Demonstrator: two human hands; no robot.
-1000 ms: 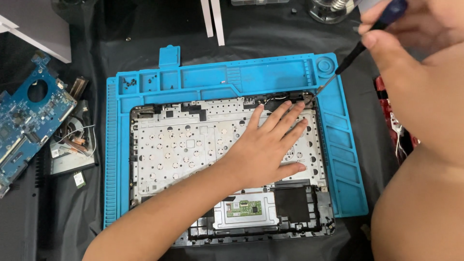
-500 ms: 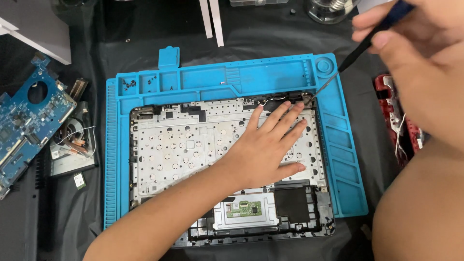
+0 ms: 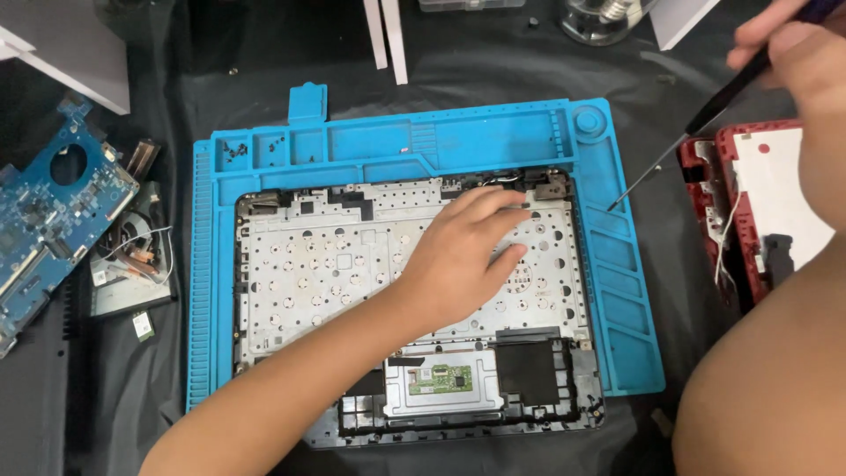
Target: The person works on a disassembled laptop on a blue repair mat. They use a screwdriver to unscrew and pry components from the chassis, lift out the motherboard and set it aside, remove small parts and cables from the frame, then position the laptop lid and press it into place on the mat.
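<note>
An opened laptop base (image 3: 335, 264) with a perforated silver metal plate lies on a blue silicone work mat (image 3: 617, 291). My left hand (image 3: 467, 256) rests flat on the plate, fingers spread toward the upper right corner, holding nothing. My right hand (image 3: 793, 53) is at the top right, gripping a screwdriver (image 3: 696, 123) with a dark shaft. The screwdriver tip hovers over the mat's right strip, just right of the laptop's hinge corner (image 3: 551, 185).
A blue circuit board (image 3: 44, 220) and a cooling fan part (image 3: 132, 256) lie at the left on black cloth. A red laptop lid (image 3: 749, 203) with white wires sits at the right. A glass jar (image 3: 599, 18) stands at the top.
My right hand has drawn the screwdriver up and to the right, away from the laptop's upper right corner. My left hand has stayed on the plate.
</note>
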